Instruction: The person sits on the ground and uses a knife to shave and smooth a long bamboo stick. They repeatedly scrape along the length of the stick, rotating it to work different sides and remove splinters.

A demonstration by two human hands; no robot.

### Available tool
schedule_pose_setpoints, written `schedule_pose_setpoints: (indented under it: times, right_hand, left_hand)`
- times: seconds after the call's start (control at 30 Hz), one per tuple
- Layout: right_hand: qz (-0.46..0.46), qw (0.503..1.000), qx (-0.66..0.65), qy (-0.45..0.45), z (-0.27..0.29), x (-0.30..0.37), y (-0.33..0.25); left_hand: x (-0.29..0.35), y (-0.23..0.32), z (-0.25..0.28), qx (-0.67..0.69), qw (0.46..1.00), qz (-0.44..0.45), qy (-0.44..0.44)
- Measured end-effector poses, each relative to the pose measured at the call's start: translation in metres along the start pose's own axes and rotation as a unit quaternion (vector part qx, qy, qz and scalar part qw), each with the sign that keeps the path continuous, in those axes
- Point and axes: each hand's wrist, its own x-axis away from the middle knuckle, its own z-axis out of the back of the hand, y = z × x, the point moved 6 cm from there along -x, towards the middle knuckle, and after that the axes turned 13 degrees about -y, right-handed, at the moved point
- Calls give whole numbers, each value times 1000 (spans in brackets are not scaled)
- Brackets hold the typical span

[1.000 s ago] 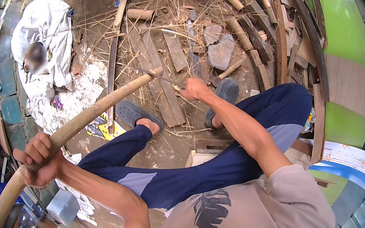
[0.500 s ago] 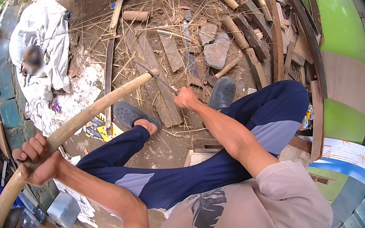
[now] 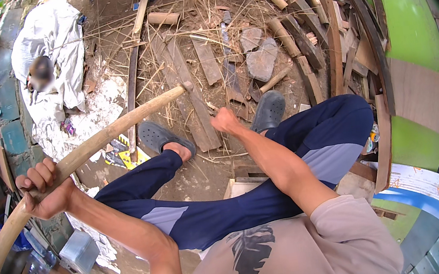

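Note:
A long, slightly curved, peeled wooden pole (image 3: pixel 113 131) slants across the left side, its far end above the floor near the middle. My left hand (image 3: pixel 46 187) is wrapped round its lower part, fingers closed. My right hand (image 3: pixel 224 121) is a closed fist, just right of the pole's far end and apart from it. From that fist juts what looks like a knife (image 3: pixel 210 108); its handle is hidden in the fingers and only a short bit shows. Past the pole's tip lie grey planks (image 3: pixel 194 112) on the dirt floor.
Slippers (image 3: pixel 163 139) are on my feet on either side of the planks. Stone slabs (image 3: pixel 261 56) and scattered straw lie ahead. Heaped timber (image 3: pixel 333 39) lines the right side. A white cloth (image 3: pixel 45 38) with a dark, blurred thing on it is at far left; a clear plastic container (image 3: pixel 78 252) stands near left.
My right hand stays nearly in place, but the knife has turned: its long thin blade crossed the pole's far end before and now shows only briefly by my fist. The pole stays almost still.

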Motion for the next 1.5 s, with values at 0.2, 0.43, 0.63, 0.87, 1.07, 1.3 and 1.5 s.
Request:
schedule_pose_setpoints:
  times: [0.2, 0.43, 0.63, 0.87, 1.07, 1.3, 1.5]
  right_hand:
    - [143, 987, -4, 77, -8, -4, 4]
    - [18, 999, 46, 24, 12, -29, 20]
    - [-9, 995, 100, 3, 87, 56, -30]
    - [153, 969, 129, 142, 91, 137, -63]
    - [234, 964, 105, 72, 19, 214, -106]
    - [235, 964, 71, 105, 9, 213, -89]
    - [246, 960, 24, 131, 30, 212, -70]
  left_hand:
    - [1, 2, 0, -14, 1000, -8, 5]
    - [-1, 0, -21, -168, 964, -94, 183]
    - [8, 12, 4, -248, 943, -70, 210]
    - [16, 25, -20, -274, 941, 2, 197]
    - [27, 47, -41, -149, 961, -43, 228]
    - [38, 56, -59, -142, 968, -102, 181]
    - [39, 34, -57, -109, 983, -88, 116]
